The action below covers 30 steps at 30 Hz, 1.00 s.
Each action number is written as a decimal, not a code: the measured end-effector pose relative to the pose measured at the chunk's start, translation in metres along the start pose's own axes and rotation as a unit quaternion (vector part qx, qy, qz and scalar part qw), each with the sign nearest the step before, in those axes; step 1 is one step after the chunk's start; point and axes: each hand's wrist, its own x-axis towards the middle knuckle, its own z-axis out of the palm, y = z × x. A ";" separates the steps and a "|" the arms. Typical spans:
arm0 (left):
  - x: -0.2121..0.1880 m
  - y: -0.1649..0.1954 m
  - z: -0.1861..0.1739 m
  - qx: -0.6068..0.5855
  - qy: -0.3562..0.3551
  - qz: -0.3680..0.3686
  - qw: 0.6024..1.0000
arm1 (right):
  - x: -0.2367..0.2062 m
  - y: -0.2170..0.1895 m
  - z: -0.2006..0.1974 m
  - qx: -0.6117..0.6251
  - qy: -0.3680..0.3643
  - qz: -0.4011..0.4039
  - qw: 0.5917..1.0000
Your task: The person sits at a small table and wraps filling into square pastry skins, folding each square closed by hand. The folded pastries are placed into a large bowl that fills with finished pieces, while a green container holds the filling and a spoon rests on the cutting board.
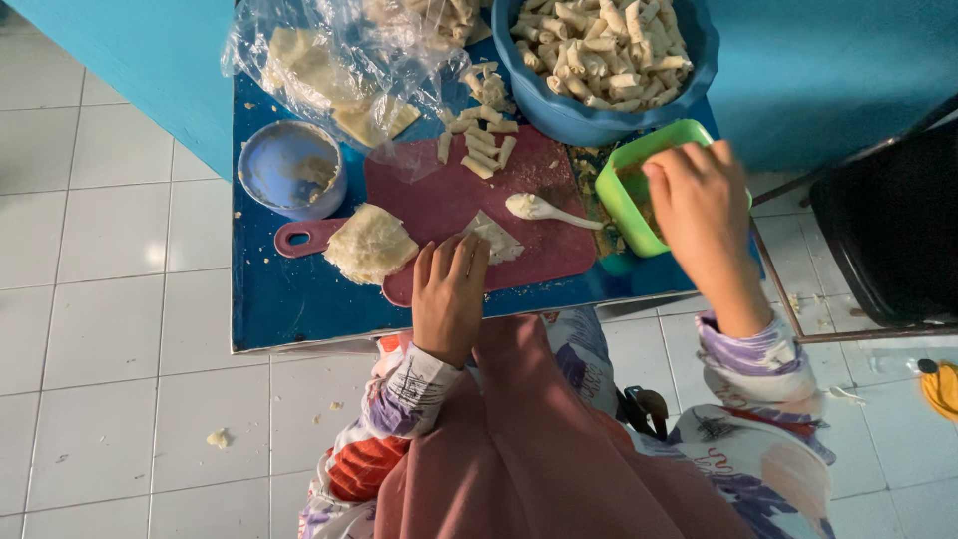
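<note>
My left hand [449,289] rests on a dark red cutting board [439,195], fingertips pressing a small pale wrapper sheet [496,238]. My right hand [704,215] reaches into a green container [629,175] of filling; what its fingers hold is hidden. A white spoon [544,210] lies on the board between the hands. A stack of wrapper sheets [369,243] sits at the board's left. Several small rolled pieces [479,140] lie at the board's far edge.
A big blue bowl [599,115] full of finished rolls stands at the back. A small bluish bowl [291,168] is at the left, a clear plastic bag [339,65] of wrappers behind it. The low blue table [289,299] stands on white tiles; a dark chair [888,220] is to the right.
</note>
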 end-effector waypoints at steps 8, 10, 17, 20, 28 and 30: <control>0.000 -0.002 -0.001 -0.014 -0.004 0.001 1.000 | -0.007 0.051 0.017 0.028 -0.312 0.024 0.949; 0.000 -0.004 -0.003 -0.021 -0.006 0.005 1.000 | -0.008 0.051 0.019 0.046 -0.328 0.023 0.943; 0.001 -0.004 -0.010 -0.026 -0.016 0.010 0.999 | -0.006 0.042 0.024 0.087 -0.274 0.073 0.955; 0.002 -0.003 -0.011 -0.028 -0.015 0.008 0.999 | -0.008 0.040 0.024 0.068 -0.251 0.056 0.964; 0.002 -0.002 -0.011 -0.001 -0.017 0.005 1.000 | -0.011 0.046 0.024 0.059 -0.238 0.082 0.966; 0.003 -0.002 -0.010 -0.004 -0.010 -0.004 1.000 | -0.012 0.049 0.022 0.069 -0.228 0.078 0.968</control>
